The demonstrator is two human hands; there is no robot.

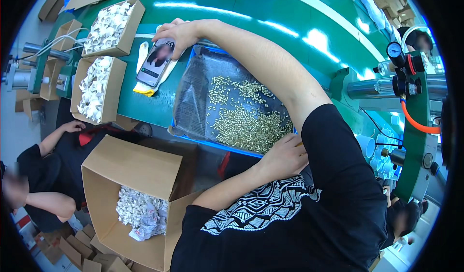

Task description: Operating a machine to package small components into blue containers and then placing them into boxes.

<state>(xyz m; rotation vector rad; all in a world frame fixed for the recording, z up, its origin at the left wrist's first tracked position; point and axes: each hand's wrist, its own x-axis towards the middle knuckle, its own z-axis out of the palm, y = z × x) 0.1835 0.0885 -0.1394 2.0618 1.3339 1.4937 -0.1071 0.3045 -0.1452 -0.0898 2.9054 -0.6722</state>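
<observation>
My right arm stretches across to the far left, where my right hand [180,36] grips the upper edge of a smartphone [155,64] with a lit screen. The phone is tilted over a white work glove with a yellow cuff [144,88]. Below that arm is a blue tray [212,142] lined with dark plastic, holding many small brass-coloured cylindrical pieces [249,127]. My left hand [285,154] is at the tray's near right edge, fingers curled. Part of it is hidden by my right sleeve, and what it holds, if anything, I cannot make out.
Two cardboard boxes of white plastic parts [110,28] [94,89] stand at the left of the green table [212,12]. Nearer is a larger open carton [133,163] with more white parts. A press with a gauge [395,50] stands right. Another person [53,175] sits left.
</observation>
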